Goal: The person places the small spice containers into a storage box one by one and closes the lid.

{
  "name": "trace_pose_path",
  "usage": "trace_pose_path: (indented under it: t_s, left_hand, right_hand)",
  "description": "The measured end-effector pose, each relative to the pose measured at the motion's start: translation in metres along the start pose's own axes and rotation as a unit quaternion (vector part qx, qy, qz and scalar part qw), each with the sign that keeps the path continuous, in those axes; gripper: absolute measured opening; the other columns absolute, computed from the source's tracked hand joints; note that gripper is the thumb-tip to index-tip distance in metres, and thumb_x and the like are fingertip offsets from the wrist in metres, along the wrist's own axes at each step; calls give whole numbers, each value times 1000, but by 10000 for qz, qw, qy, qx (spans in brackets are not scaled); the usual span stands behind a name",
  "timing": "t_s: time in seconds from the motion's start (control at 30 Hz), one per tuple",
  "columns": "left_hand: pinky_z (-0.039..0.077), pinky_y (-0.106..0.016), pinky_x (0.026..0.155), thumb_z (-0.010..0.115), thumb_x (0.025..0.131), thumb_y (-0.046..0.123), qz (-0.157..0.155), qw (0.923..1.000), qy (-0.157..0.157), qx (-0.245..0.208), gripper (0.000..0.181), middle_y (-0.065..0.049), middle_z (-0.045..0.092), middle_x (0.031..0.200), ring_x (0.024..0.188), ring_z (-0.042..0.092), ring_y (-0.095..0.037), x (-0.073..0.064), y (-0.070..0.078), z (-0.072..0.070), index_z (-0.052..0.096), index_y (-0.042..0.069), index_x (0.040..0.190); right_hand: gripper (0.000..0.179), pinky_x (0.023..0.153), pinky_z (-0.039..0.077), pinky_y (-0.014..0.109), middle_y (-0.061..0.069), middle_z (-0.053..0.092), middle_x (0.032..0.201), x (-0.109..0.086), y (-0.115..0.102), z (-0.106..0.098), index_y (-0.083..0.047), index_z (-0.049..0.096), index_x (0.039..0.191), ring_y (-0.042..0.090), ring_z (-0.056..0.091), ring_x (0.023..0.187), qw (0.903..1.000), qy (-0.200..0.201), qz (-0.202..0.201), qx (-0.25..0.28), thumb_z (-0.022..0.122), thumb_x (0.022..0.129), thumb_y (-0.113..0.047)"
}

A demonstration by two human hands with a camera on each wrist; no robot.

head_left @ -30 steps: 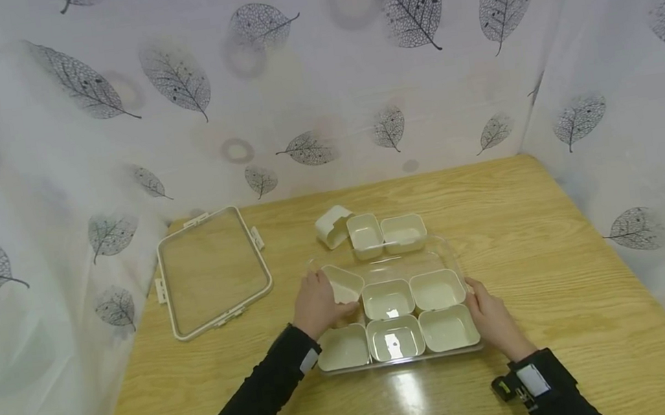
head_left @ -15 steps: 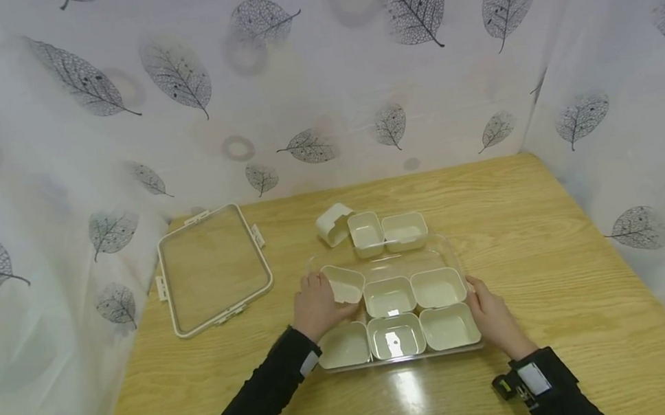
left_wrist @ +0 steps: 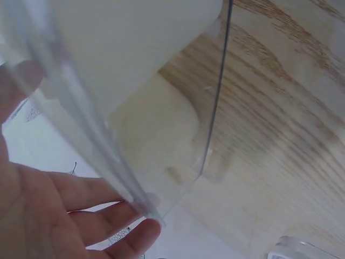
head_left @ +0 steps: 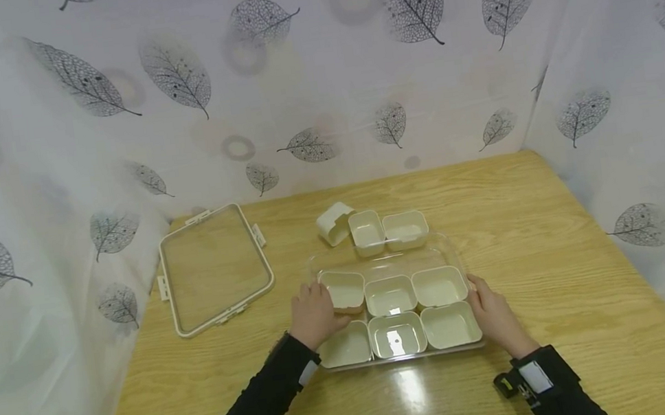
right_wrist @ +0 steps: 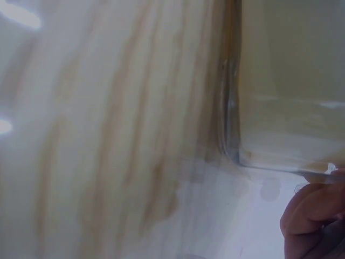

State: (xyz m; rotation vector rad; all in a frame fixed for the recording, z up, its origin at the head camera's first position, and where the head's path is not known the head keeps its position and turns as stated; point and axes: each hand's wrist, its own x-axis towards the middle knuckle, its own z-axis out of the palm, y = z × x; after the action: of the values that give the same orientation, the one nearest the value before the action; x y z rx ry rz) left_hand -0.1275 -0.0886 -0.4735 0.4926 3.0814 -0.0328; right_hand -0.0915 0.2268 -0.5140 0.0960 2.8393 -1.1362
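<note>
In the head view a clear plastic box (head_left: 386,266) stands on the table with cream rectangular cups in two rows. My left hand (head_left: 314,315) is at its left wall, beside the back-left cup (head_left: 343,291), which sits nearly level. Its fingers (left_wrist: 89,191) look fairly straight and touch the clear rim in the left wrist view. The thumb lies over the front-left cup (head_left: 346,344). My right hand (head_left: 498,315) grips the box's right side, with curled fingers (right_wrist: 312,213) at the rim in the right wrist view.
Behind the box are two upright cream cups, one narrow (head_left: 366,229) and one wider (head_left: 406,227), and a cup tipped on its side (head_left: 334,224). A clear lid (head_left: 218,266) with a cream frame and side clips lies at the left. Leaf-print curtains (head_left: 316,78) surround the table.
The back-left cup has gone from tilted to nearly level in the box. My left hand has shifted slightly left and down, its thumb moving off that cup. The right hand keeps its grip.
</note>
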Motion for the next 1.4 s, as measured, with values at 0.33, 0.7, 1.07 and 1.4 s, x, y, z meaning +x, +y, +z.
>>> trace_pose_path:
  t_s: [0.33, 0.7, 1.07, 1.4]
  left_hand:
    - [41, -38, 64, 66, 67, 55, 38, 9991, -406, 63, 59, -8, 48, 79, 80, 45, -24, -2, 1, -7, 58, -1, 87]
    - [46, -39, 63, 63, 72, 53, 179, 9987, -453, -112, 60, -15, 54, 90, 86, 51, -28, 7, 4, -21, 58, -3, 93]
    - [34, -46, 92, 51, 84, 48, 694, 9899, -727, -998, 67, -16, 42, 127, 117, 37, -30, 31, -7, -3, 42, -3, 127]
    - [37, -46, 87, 53, 84, 46, 767, 9879, -702, -1148, 59, -16, 48, 117, 110, 40, -32, 28, -8, 0, 51, -3, 117]
  right_hand:
    - [39, 60, 46, 35, 33, 52, 103, -1, 0, -1, 10, 30, 129, 26, 54, 75, 10000, -1, -7, -16, 30, 96, -11]
    - [40, 59, 46, 34, 33, 52, 104, 1, 1, 0, 9, 28, 130, 26, 55, 77, 10000, -28, 54, -48, 31, 96, -11]
    - [40, 53, 42, 30, 29, 54, 98, -1, 0, 3, 9, 27, 130, 24, 52, 71, 9998, -147, 147, 76, 30, 96, -11]
    - [41, 54, 42, 30, 29, 54, 99, 1, 3, 2, 9, 27, 131, 25, 52, 72, 9999, -49, 88, 23, 30, 96, -12]
